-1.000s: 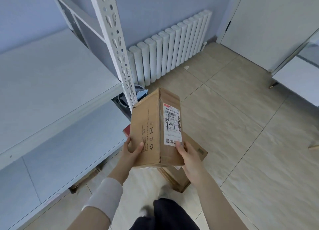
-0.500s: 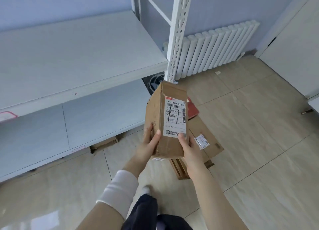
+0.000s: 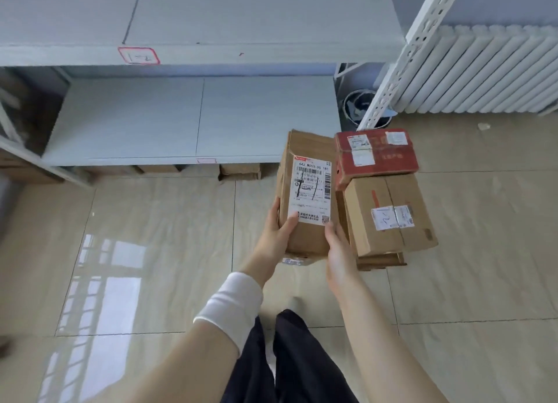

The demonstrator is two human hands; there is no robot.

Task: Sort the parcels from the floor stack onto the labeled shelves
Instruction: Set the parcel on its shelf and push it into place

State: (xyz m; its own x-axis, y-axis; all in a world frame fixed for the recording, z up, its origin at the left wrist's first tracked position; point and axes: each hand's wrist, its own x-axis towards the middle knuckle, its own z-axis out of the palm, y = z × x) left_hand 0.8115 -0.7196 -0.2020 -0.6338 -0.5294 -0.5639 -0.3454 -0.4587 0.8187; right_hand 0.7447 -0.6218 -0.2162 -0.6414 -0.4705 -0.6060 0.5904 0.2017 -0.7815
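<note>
I hold a tall brown cardboard parcel (image 3: 308,191) upright above the floor, its white shipping label facing me. My left hand (image 3: 279,232) grips its lower left side with the thumb on the label. My right hand (image 3: 338,245) holds its lower right edge. To the right is the floor stack: a brown box (image 3: 389,215) with a handwritten sticker, on a flatter box (image 3: 382,261), and a red box (image 3: 377,155) behind it. The white shelf unit stands ahead, with an upper shelf (image 3: 241,16) bearing a red-edged label (image 3: 138,55) and a lower shelf (image 3: 181,118).
A slotted white upright (image 3: 401,55) rises at the shelf's right end, with a dark bin (image 3: 359,105) behind it and a white radiator (image 3: 483,73) on the wall. Flat cardboard (image 3: 238,171) lies under the lower shelf. Beige floor tiles (image 3: 151,236) spread to the left.
My view has swung left and down, so the shelves now lie straight ahead and the floor stack shows fully. The parcel stays in both hands, now lower and nearer the lower shelf.
</note>
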